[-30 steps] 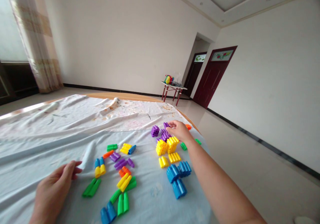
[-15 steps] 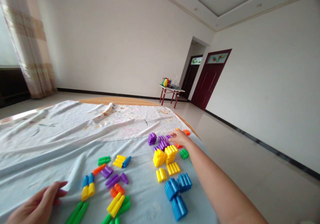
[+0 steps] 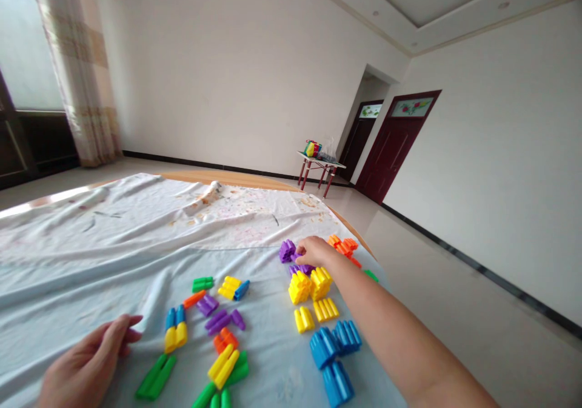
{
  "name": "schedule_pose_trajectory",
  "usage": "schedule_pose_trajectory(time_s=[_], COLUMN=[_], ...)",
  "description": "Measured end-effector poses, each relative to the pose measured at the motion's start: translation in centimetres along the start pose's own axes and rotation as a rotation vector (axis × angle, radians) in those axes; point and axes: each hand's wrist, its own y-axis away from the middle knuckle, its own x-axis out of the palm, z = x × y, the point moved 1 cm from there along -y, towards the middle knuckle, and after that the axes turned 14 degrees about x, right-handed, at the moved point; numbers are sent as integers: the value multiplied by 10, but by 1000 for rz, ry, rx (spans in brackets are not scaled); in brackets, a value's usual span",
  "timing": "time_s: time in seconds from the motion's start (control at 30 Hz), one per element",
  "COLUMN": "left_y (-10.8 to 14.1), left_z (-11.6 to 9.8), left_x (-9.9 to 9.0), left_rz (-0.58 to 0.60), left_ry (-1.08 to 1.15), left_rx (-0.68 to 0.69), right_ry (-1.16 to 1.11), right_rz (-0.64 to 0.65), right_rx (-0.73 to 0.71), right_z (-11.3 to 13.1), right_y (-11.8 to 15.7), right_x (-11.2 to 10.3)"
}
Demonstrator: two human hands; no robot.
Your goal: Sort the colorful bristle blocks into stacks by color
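My right hand (image 3: pixel 313 251) reaches to the far side of the cloth, its fingers closed on a purple block (image 3: pixel 296 256) beside a purple cluster (image 3: pixel 286 251). Nearer me sit yellow blocks (image 3: pixel 300 287) and blue blocks (image 3: pixel 324 347); orange blocks (image 3: pixel 344 245) lie beyond the wrist. My left hand (image 3: pixel 91 359) hovers at the lower left, thumb and fingers pressed together; whether anything is between them is hidden. Beside it are blue-and-yellow blocks (image 3: pixel 176 329) and a green pair (image 3: pixel 156 377).
Mixed loose blocks, among them a yellow pair (image 3: pixel 223 365) and purple pieces (image 3: pixel 218 322), lie mid-cloth (image 3: pixel 150 287). A small table (image 3: pixel 321 160) with bags stands beyond, near a dark red door (image 3: pixel 398 141).
The view has turned slightly left. My right hand has moved toward the purple cluster, its fingers now on a purple block. My left hand has shifted little over the cloth.
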Motion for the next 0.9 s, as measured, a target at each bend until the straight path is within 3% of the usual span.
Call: schedule_pose_trajectory(time_s=[0.17, 0.63, 0.9], left_y=[7, 7, 7], left_z=[-24, -32, -38], left_x=[-4, -5, -7], left_rz=[-28, -1, 22], left_ry=[62, 26, 62], left_rx=[-42, -63, -88], right_ry=[153, 274, 279], right_rz=[52, -24, 141], right_rx=[46, 50, -79], right_z=[10, 24, 34], right_y=[-5, 8, 5], right_x=[4, -5, 10])
